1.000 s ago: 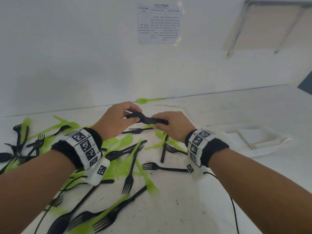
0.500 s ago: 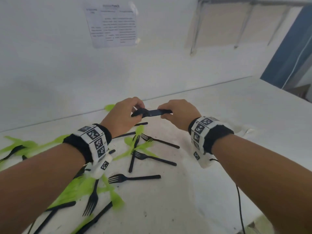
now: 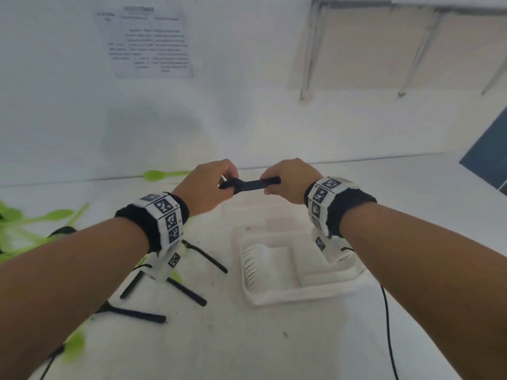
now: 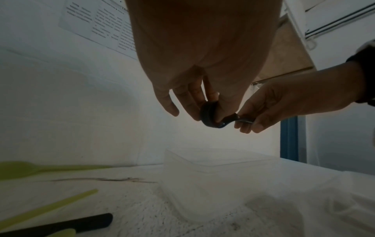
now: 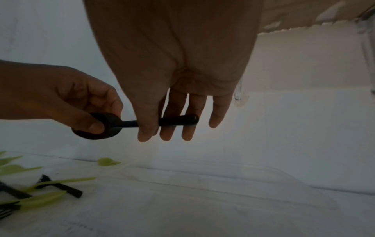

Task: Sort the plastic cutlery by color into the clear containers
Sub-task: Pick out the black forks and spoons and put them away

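Both hands hold a stack of black spoons level above the table. My left hand pinches the bowl end between thumb and fingers. My right hand pinches the handle end. In the left wrist view the black spoons show edge-on between the two hands. Below the hands lies a clear container, shallow and empty-looking, also seen as the clear container from the left wrist. Black forks and green cutlery are scattered on the table at the left.
A lone green spoon lies by the wall behind my left hand. A black cable runs down from my right wrist across the white table. A printed sheet hangs on the wall.
Both hands carried the black spoons to the right, away from the cutlery pile. The clear container has come into view beneath them.
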`<state>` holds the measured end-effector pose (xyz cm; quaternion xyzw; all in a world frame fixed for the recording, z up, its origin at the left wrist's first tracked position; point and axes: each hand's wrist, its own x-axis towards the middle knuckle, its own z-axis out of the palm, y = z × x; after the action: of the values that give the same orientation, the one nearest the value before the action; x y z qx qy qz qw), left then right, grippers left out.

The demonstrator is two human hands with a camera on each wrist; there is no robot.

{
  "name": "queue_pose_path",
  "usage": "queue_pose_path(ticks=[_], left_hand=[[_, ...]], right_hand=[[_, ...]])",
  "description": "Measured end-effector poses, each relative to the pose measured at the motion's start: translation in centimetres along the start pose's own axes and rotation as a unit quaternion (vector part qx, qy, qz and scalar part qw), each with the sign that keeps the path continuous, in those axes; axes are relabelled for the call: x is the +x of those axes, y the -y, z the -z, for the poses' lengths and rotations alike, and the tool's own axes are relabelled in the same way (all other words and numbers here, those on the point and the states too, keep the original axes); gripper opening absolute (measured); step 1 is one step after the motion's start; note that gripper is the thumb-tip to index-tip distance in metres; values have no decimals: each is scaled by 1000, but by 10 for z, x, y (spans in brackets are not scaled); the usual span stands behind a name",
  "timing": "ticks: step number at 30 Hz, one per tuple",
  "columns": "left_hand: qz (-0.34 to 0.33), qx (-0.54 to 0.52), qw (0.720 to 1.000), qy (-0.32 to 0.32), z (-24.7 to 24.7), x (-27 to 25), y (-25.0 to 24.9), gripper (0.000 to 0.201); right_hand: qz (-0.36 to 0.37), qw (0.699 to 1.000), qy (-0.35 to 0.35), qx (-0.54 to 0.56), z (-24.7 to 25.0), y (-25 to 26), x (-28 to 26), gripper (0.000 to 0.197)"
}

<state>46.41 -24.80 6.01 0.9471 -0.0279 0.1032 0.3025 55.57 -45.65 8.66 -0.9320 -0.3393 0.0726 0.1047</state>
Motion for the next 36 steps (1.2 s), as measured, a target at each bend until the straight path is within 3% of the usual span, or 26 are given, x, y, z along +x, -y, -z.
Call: queue_pose_path(ticks=[7, 14, 18, 24, 29, 36], left_hand=[[36, 36, 998, 19, -22, 43, 11, 14], [62, 97, 992, 53, -45, 80, 32, 12], [92, 136, 983, 78, -59, 86, 43, 19], [134, 124, 978, 103, -66, 88, 53, 13], [131, 158, 975, 90, -71, 91, 56, 11], [118, 159, 979, 52, -78, 90, 59, 11]], right_hand=[[-5, 998, 18, -67, 1, -32, 52, 17], [15, 988, 100, -114, -9, -52, 98, 19], [58, 972, 137, -180, -22, -54, 110, 21], [100, 960, 153, -210, -31, -45, 126, 32], [109, 957, 160, -217, -38, -40, 135, 29], [59, 962, 149, -222, -52, -44, 140, 12]])
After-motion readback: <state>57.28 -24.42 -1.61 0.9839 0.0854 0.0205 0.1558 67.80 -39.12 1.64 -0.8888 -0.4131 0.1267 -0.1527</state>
